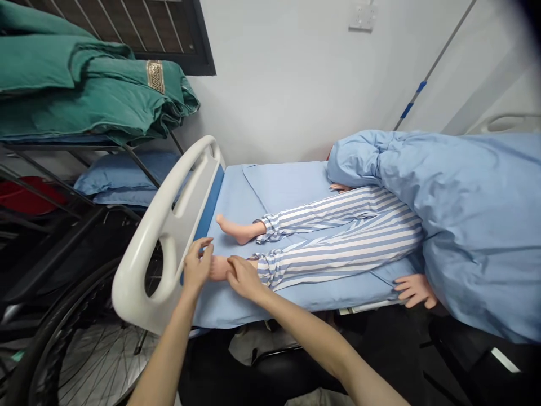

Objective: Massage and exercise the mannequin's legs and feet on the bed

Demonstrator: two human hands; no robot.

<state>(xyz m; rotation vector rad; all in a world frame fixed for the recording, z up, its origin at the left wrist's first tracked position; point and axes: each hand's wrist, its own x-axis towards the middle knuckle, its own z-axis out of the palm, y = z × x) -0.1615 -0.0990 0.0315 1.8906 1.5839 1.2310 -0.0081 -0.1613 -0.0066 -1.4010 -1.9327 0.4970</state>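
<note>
A manikin in blue-and-white striped trousers (338,251) lies on the bed, both feet bare. My right hand (245,277) curves over the ankle of the near foot (218,268), fingers bent against it. At the toe end, my left hand (196,266) has its fingers bent and apart beside the same foot; I cannot tell whether it touches. The far foot (239,228) rests on the light blue sheet (291,180). A thick blue quilt (460,203) covers the upper body, and a manikin hand (416,290) sticks out below its edge.
A white footboard (139,270) stands just left of my hands. Beyond it are a wheelchair wheel (93,338) and a rack with green folded bedding (97,90) above blue pillows (127,177). The wall (274,84) runs along the far side; a dark chair (469,361) stands at lower right.
</note>
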